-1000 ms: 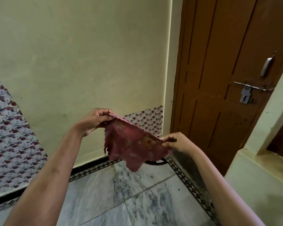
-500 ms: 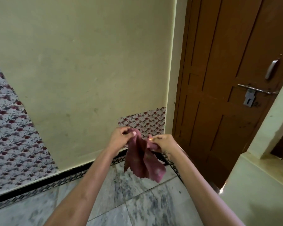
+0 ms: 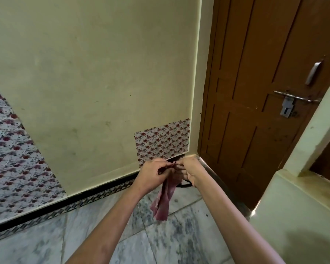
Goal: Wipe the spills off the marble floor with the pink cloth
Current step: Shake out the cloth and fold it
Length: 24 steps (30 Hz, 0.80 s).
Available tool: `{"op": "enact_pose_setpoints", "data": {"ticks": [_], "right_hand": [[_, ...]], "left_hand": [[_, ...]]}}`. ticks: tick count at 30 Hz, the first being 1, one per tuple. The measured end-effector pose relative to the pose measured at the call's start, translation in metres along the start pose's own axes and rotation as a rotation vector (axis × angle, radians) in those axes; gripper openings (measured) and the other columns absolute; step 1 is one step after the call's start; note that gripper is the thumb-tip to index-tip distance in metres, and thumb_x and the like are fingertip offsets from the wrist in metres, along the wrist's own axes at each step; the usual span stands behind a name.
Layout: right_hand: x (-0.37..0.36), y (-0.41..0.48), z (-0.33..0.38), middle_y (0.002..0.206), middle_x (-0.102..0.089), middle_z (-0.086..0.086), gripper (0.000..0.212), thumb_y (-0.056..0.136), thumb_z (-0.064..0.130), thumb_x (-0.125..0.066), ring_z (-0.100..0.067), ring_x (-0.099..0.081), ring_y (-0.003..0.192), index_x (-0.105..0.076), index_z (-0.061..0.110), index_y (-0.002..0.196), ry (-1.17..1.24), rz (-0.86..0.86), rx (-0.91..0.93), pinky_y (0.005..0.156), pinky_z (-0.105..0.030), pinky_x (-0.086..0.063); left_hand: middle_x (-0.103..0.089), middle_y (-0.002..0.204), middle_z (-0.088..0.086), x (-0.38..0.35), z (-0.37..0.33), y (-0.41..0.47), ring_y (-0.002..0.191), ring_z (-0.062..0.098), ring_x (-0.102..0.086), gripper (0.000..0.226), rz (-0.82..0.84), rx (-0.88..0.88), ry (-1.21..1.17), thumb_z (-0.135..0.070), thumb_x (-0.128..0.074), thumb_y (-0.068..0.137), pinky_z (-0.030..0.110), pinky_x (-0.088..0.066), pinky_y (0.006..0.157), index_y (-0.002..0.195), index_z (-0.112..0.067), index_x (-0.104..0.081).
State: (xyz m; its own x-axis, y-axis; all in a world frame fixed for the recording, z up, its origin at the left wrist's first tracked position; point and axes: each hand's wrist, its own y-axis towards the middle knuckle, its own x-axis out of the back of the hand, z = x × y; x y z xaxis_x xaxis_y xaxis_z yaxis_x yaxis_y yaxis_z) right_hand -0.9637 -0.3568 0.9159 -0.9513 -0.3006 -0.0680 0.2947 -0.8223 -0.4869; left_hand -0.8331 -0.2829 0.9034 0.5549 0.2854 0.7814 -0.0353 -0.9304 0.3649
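The pink cloth (image 3: 165, 197) hangs folded in a narrow strip in front of me, above the grey-veined marble floor (image 3: 189, 235). My left hand (image 3: 152, 175) and my right hand (image 3: 189, 169) meet at its top edge, both pinching it, fingertips nearly touching. The cloth's lower end dangles free, clear of the floor. A few small dark specks (image 3: 206, 215) lie on the marble to the right of the cloth; I cannot make out a wet spill.
A cream wall (image 3: 103, 82) with floral paper patches (image 3: 163, 141) stands ahead, with a black patterned floor border (image 3: 65, 208) at its base. A shut brown door (image 3: 255, 111) with a latch is at right. A cream ledge (image 3: 293, 216) juts in near my right arm.
My hands have come together, folding the cloth from a spread sheet into a narrow hanging strip. Both hands moved forward and lower toward the corner by the door.
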Motion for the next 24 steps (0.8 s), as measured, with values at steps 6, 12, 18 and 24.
{"op": "enact_pose_setpoints", "data": {"ticks": [6, 12, 18, 24], "right_hand": [[0.006, -0.012, 0.007, 0.073, -0.068, -0.008, 0.020, 0.099, 0.021, -0.030, -0.018, -0.060, 0.061, -0.046, 0.016, 0.089, 0.057, 0.091, -0.021, 0.051, -0.025, -0.046], [0.021, -0.002, -0.006, 0.118, -0.053, 0.002, 0.050, 0.085, 0.004, -0.054, -0.015, -0.051, 0.111, -0.048, 0.022, 0.131, -0.362, 0.039, 0.369, 0.099, -0.034, -0.041], [0.020, -0.002, -0.010, 0.101, -0.065, -0.008, 0.019, 0.085, 0.017, -0.067, -0.020, -0.061, 0.093, -0.064, 0.010, 0.102, -0.544, 0.238, 0.380, 0.086, -0.035, -0.051], [0.031, 0.001, -0.005, 0.100, -0.068, -0.010, 0.015, 0.089, 0.024, -0.062, -0.023, -0.061, 0.094, -0.061, 0.010, 0.095, -0.450, 0.054, 0.467, 0.089, -0.039, -0.050]], "left_hand": [[-0.071, 0.097, -0.003, 0.004, 0.002, 0.003, 0.086, 0.007, -0.062, 0.021, -0.076, 0.073, -0.098, -0.012, -0.064, 0.085, 0.022, -0.050, 0.080, 0.104, -0.016, -0.072], [-0.068, 0.091, -0.004, 0.023, -0.005, 0.014, 0.087, 0.010, -0.061, 0.020, -0.023, 0.323, -0.386, -0.006, -0.054, 0.091, 0.021, -0.048, 0.075, 0.090, -0.021, -0.067], [-0.069, 0.099, 0.000, 0.040, -0.004, 0.023, 0.094, 0.014, -0.062, 0.023, -0.097, 0.354, -0.471, -0.005, -0.055, 0.090, 0.027, -0.052, 0.084, 0.090, -0.022, -0.069], [-0.066, 0.090, -0.004, 0.046, 0.013, 0.023, 0.081, 0.011, -0.058, 0.026, -0.158, 0.394, -0.472, -0.003, -0.054, 0.090, 0.023, -0.045, 0.074, 0.086, -0.025, -0.066]]}}
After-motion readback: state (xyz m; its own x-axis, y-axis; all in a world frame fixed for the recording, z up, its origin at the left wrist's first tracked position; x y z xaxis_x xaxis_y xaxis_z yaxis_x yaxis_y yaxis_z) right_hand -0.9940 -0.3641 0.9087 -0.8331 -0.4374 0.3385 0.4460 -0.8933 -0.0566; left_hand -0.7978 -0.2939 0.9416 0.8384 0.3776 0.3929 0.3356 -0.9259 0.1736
